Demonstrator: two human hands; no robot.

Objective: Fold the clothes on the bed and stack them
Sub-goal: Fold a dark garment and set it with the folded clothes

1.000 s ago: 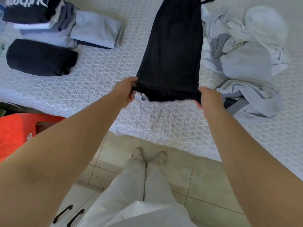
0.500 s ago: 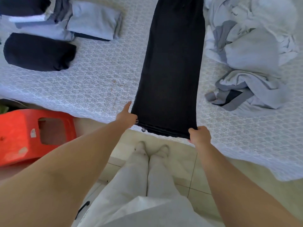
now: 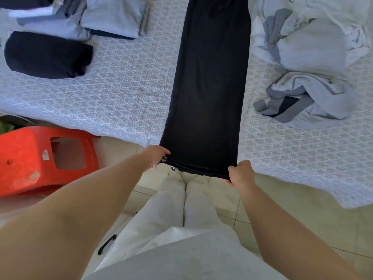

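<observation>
Your left hand (image 3: 155, 157) and right hand (image 3: 241, 173) each pinch a near corner of the black pants (image 3: 210, 87), fingers curled around the hem at lower centre of the frame. The pants lie flat in a long strip up the middle of the bed (image 3: 125, 93), the hem overhanging its edge. Folded stack (image 3: 113, 16) sits upper left, unfolded pile (image 3: 310, 57) upper right, red stool (image 3: 26, 158) at left.

Both arms reach forward; left hand (image 3: 156, 157) and right hand (image 3: 241, 172) each pinch with curled fingers.
</observation>
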